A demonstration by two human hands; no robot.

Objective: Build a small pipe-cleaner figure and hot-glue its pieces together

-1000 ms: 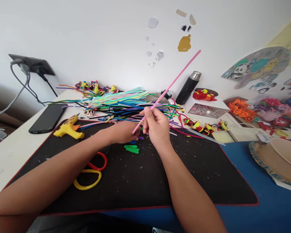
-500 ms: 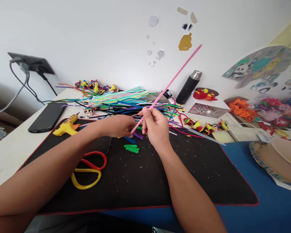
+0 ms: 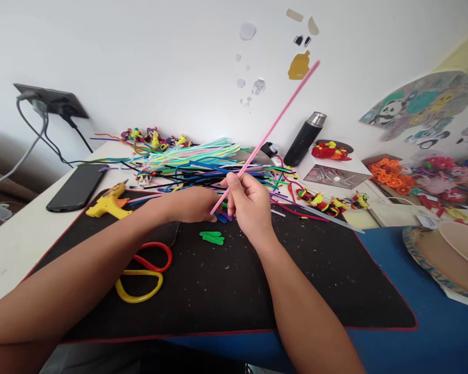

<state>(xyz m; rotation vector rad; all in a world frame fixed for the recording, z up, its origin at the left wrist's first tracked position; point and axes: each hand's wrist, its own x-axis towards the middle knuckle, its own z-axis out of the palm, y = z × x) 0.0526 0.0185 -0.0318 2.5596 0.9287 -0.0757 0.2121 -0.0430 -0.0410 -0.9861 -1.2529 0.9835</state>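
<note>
A long pink pipe cleaner (image 3: 281, 118) slants up and to the right from my right hand (image 3: 250, 205), pinched between thumb and fingers; its lower end comes down past my left hand (image 3: 195, 203). My left hand is closed low over the mat, palm down, with most of its fingertips hidden. At its thumb lies a short blue folded pipe cleaner (image 3: 220, 218), against a purple one (image 3: 228, 216). Green folded pieces (image 3: 212, 238) lie just in front on the black mat (image 3: 226, 291). Scissors with red and yellow handles (image 3: 138, 299) are partly under my left forearm.
A heap of coloured pipe cleaners (image 3: 195, 158) spreads behind my hands. At left are a yellow glue gun (image 3: 108, 202) and a black phone (image 3: 75, 188). A black flask (image 3: 304, 139) and a white box (image 3: 335, 179) stand behind at right, near small figures (image 3: 316, 202).
My left hand has shifted slightly, and the blue piece now lies farther right against the purple one. The pink pipe cleaner's upper tip has moved a little up and left.
</note>
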